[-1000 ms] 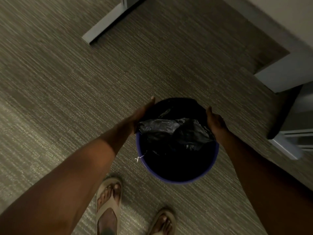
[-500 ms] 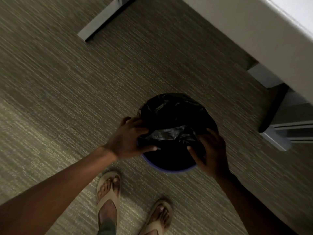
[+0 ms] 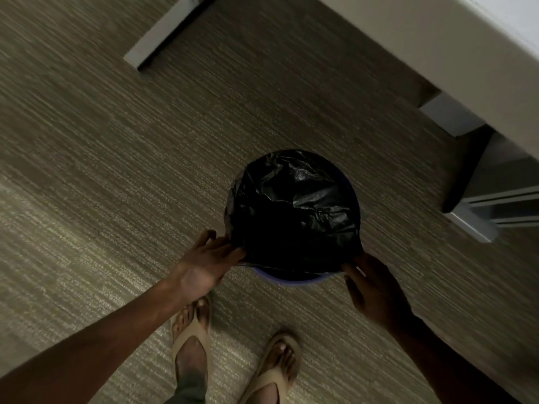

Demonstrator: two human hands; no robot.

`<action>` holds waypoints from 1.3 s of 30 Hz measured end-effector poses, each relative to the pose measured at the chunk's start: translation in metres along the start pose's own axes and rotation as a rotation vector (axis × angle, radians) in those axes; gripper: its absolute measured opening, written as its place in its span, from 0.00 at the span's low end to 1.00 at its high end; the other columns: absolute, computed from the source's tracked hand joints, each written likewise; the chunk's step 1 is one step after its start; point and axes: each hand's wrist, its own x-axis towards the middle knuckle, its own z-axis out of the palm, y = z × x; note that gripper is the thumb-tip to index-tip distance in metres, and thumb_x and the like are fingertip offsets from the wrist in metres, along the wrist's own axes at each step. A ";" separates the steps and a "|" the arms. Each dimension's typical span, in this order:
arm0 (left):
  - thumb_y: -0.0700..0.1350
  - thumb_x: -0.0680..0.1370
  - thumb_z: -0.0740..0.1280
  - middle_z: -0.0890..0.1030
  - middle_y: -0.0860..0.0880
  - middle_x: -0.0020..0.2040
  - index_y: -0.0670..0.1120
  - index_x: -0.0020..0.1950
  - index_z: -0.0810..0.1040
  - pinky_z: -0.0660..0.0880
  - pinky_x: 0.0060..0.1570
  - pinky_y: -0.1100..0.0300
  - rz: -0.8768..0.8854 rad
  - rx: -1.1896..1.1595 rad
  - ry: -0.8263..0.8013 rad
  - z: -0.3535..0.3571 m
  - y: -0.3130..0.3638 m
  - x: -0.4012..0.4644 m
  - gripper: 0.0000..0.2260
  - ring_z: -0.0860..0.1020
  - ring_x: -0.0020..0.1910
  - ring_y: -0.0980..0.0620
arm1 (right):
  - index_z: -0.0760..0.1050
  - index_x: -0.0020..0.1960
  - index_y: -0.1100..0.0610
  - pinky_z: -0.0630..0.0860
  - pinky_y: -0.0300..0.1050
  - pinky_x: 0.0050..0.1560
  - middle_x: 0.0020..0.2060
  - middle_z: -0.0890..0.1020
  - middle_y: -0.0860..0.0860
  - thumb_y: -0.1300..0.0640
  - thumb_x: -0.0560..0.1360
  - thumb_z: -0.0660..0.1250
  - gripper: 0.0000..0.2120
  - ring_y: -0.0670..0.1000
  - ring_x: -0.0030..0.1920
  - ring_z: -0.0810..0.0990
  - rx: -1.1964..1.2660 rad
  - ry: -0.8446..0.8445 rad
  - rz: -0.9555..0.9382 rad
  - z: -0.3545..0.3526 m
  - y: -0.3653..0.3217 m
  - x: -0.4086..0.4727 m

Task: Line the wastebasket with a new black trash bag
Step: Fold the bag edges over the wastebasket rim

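A round wastebasket with a purple-blue rim [image 3: 291,280] stands on the carpet in front of my feet. A crinkled black trash bag [image 3: 294,205] covers its far rim and most of its opening; only the near rim shows bare. My left hand [image 3: 207,262] pinches the bag's edge at the near-left of the rim. At the near-right, my right hand [image 3: 372,282] holds the bag's edge, which is stretched straight between the two hands.
A white desk edge [image 3: 437,45] runs across the upper right, with a grey leg [image 3: 449,115] and a metal frame foot [image 3: 472,225] close to the basket's right. Another grey bar [image 3: 163,36] lies at the top. My sandalled feet [image 3: 192,339] stand just behind the basket.
Both hands slid from the middle of the rim toward me, pulling the bag's edge with them. The bag now covers far more of the opening, and the view shifted slightly.
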 end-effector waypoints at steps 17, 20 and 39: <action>0.32 0.66 0.74 0.85 0.45 0.64 0.46 0.70 0.79 0.63 0.73 0.30 0.097 0.100 -0.246 0.017 0.018 -0.001 0.32 0.84 0.63 0.44 | 0.72 0.73 0.50 0.65 0.64 0.74 0.78 0.67 0.54 0.53 0.81 0.60 0.21 0.60 0.79 0.63 -0.038 -0.285 0.060 0.008 0.006 -0.006; 0.36 0.67 0.72 0.83 0.47 0.67 0.47 0.71 0.78 0.67 0.73 0.31 0.057 0.053 -0.244 0.024 0.015 -0.008 0.32 0.79 0.70 0.44 | 0.81 0.57 0.54 0.78 0.43 0.53 0.58 0.85 0.52 0.65 0.78 0.67 0.12 0.53 0.57 0.83 0.429 -0.092 0.533 -0.004 -0.009 0.017; 0.46 0.80 0.71 0.80 0.53 0.63 0.54 0.74 0.72 0.79 0.60 0.50 -1.082 -1.012 0.515 0.009 0.019 0.081 0.23 0.80 0.61 0.51 | 0.81 0.60 0.58 0.76 0.50 0.48 0.56 0.80 0.60 0.52 0.79 0.68 0.14 0.60 0.55 0.78 0.134 0.239 0.631 -0.006 -0.013 0.128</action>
